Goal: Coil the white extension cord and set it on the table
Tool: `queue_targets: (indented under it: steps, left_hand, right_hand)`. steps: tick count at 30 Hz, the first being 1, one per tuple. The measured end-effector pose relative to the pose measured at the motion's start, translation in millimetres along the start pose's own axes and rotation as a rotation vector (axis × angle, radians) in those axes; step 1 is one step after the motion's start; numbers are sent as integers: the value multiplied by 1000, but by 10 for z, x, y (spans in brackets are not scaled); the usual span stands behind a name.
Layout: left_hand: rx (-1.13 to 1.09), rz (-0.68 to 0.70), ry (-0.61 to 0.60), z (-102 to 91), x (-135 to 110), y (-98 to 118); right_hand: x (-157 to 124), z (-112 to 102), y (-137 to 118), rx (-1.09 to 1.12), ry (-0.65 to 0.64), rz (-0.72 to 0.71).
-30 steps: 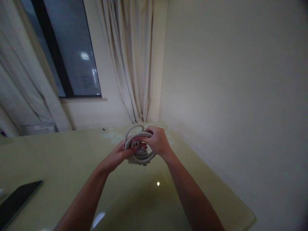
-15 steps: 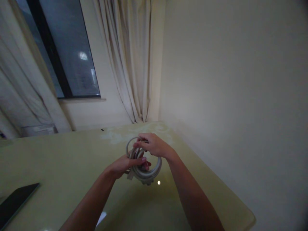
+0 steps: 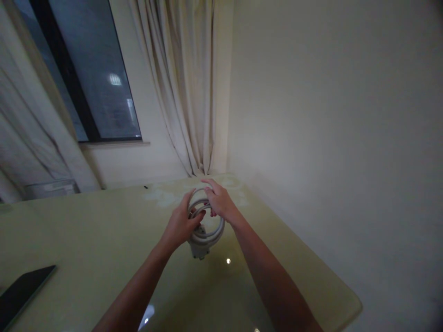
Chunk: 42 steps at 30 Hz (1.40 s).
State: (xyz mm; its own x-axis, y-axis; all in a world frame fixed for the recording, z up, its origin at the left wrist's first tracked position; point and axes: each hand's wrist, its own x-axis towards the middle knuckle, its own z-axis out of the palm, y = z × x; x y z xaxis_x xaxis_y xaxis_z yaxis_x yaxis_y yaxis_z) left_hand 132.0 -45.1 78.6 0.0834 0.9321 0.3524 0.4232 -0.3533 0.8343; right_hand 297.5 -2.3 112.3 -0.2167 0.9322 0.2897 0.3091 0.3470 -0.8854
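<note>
A coiled pale grey cable (image 3: 216,236) is held up above the table in front of me. At its lower left hangs a blocky, light-coloured end piece (image 3: 200,250), perhaps a connector; its details are too dim to make out. My left hand (image 3: 183,220) grips the left side of the coil, the thumb reaching across the loops. Around the upper right of the coil, my right hand (image 3: 218,199) is closed, with its index finger extended along the top loop. Some fingertips are hidden behind the loops.
The glossy yellow-green table (image 3: 104,240) meets a plain wall (image 3: 328,138) on the right. A dark flat panel (image 3: 26,293) lies at the left edge. A tiny dark object (image 3: 146,187) is near the far edge. Behind hang curtains (image 3: 180,92) beside a window (image 3: 93,69).
My left hand has moved up along the coil's left side, and my right hand has shifted slightly up. The coil has turned, so the blocky end piece shows more clearly below.
</note>
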Motion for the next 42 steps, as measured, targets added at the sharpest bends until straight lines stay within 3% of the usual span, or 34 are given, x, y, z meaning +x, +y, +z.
queue_targets:
  steps: [3, 6, 9, 13, 19, 23, 29, 33, 38, 42]
  left_hand:
    - [214, 48, 68, -65, 15, -20]
    - [336, 83, 32, -132, 45, -73]
    - [355, 100, -62, -166, 73, -142]
    - [306, 140, -183, -138, 92, -192]
    - [274, 55, -90, -61, 82, -179]
    - [263, 19, -50, -123, 79, -129]
    - [720, 128, -157, -110, 31, -206]
    - [748, 198, -138, -46, 4, -319]
    - [669, 269, -68, 50, 38, -484]
    - [617, 298, -66, 347, -21, -675]
  right_hand:
    - [-8, 58, -11, -125, -30, -165]
    - [-47, 58, -56, -267, -153, -300]
    - [-128, -4, -114, -456, -270, -271]
    - [-247, -64, -171, -772, -253, -141]
    - [-246, 84, -164, -1036, -158, -214]
    - [-136, 141, -116, -1011, -168, -108]
    - [-52, 160, 106, -902, -317, 3]
    - [36, 21, 370, -857, -363, 114]
    - [153, -418, 786, -920, -201, 347]
    - [109, -732, 1108, -963, -32, 538]
